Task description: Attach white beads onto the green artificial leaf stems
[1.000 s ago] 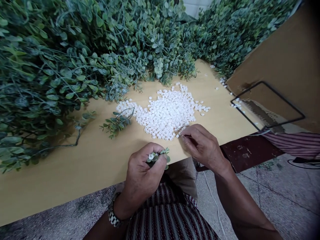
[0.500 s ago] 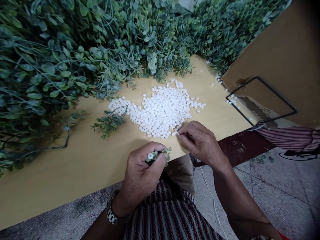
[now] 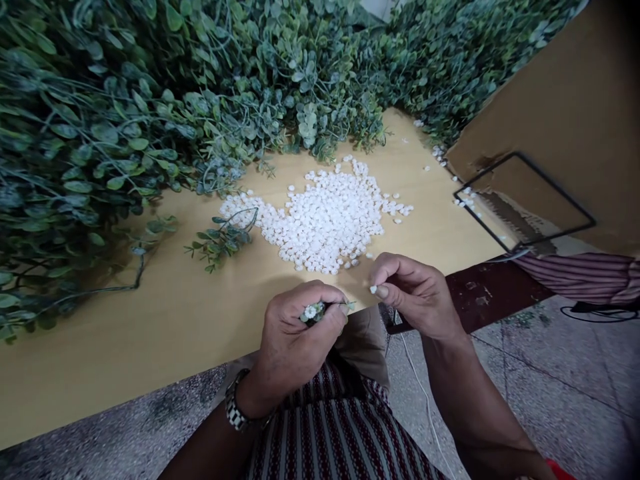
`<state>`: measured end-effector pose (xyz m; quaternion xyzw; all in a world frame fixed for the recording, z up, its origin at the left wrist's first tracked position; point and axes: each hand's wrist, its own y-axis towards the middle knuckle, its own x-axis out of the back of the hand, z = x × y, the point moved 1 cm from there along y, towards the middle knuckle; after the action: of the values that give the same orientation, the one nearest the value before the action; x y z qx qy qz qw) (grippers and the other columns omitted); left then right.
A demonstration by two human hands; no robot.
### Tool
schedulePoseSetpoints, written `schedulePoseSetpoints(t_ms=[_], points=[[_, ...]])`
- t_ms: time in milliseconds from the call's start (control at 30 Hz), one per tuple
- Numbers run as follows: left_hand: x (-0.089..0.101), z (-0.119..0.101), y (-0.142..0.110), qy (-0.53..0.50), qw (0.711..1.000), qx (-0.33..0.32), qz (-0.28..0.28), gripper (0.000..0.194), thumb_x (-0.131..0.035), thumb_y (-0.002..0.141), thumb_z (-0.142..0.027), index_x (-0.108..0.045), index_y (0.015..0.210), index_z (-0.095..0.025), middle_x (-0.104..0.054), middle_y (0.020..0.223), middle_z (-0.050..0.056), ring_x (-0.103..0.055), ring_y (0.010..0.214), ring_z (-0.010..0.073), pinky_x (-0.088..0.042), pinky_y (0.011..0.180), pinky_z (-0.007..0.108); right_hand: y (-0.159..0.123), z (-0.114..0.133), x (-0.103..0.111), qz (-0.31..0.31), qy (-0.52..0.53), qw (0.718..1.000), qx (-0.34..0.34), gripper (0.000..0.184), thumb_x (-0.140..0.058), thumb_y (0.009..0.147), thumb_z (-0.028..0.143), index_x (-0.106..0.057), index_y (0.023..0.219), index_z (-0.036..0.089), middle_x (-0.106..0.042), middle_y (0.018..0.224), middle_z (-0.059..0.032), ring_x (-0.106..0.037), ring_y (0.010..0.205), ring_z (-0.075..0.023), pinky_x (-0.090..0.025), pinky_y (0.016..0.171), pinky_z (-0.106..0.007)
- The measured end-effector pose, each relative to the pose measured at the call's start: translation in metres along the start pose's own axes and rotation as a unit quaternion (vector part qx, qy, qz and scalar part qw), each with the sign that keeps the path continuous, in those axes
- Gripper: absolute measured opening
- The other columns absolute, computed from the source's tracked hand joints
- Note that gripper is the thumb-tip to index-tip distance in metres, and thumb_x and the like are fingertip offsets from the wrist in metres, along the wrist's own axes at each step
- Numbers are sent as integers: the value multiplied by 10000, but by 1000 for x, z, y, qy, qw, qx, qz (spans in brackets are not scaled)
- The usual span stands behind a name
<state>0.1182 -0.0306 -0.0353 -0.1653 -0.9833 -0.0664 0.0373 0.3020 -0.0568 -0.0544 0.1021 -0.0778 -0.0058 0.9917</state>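
Observation:
My left hand (image 3: 303, 333) is closed round a small leafy green sprig (image 3: 311, 313), which has a tiny white flower on it; most of the sprig is hidden inside the fingers. Between thumb and forefinger, my right hand (image 3: 417, 293) pinches one small white flower piece (image 3: 373, 289), to the right of the left hand. Just beyond both hands, a heap of small white flower pieces (image 3: 330, 217) lies spread on the yellowish tabletop (image 3: 200, 320). A cut leafy sprig (image 3: 223, 241) rests against the left side of the heap.
Dense artificial foliage (image 3: 210, 87) banks the back and left of the table, with a stem (image 3: 115, 289) trailing at left. At right stand a brown cardboard sheet (image 3: 560, 120) and a black wire frame (image 3: 550, 177). Pinkish bundled cloth (image 3: 580, 277) lies beyond the table's right edge.
My right hand has drawn back from the heap's near edge, down and to the right, with a white flower piece in its pinch. My left hand has shifted slightly right, still holding the sprig.

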Motion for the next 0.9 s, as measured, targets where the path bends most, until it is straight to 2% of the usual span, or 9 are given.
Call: schedulePoseSetpoints(t_ms=[100, 200, 300, 400, 900], points=[[-3, 1, 2, -12, 1000, -7, 22, 135, -581, 705, -86, -628, 596, -149, -581, 541, -19, -486, 502, 84, -416, 485, 183, -1, 0, -6, 47, 120, 992, 11, 91, -657, 795, 245, -602, 759, 183, -521, 668, 9, -477, 632, -118, -390, 566, -255], [-3, 1, 4, -23, 997, -5, 77, 150, -581, 720, -91, -630, 592, -153, -585, 534, -16, -489, 498, 89, -414, 485, 196, 0, -2, -10, 82, 180, 980, 31, 85, -666, 790, 232, -610, 757, 178, -528, 675, 9, -479, 622, -112, -393, 573, -257], [-2, 0, 6, -37, 992, -4, 117, 155, -581, 726, -81, -645, 609, -160, -623, 560, -7, -522, 507, 99, -435, 500, 209, 1, -3, -12, 99, 183, 977, 44, 77, -670, 789, 231, -621, 759, 179, -530, 673, 10, -486, 617, -110, -396, 569, -256], [-2, 1, 7, -48, 990, -11, 133, 165, -577, 722, -59, -663, 631, -165, -668, 613, 5, -561, 537, 106, -447, 512, 210, 0, -3, -12, 113, 174, 977, 53, 59, -665, 794, 215, -630, 767, 177, -539, 677, 7, -498, 628, -112, -401, 584, -265], [-4, 5, 6, -26, 988, -76, 130, 186, -563, 704, 11, -677, 642, -123, -636, 564, -8, -507, 504, 74, -403, 483, 188, -2, -7, -11, 132, 167, 975, 55, 36, -656, 803, 194, -644, 793, 161, -558, 694, -10, -521, 659, -122, -424, 624, -283]])
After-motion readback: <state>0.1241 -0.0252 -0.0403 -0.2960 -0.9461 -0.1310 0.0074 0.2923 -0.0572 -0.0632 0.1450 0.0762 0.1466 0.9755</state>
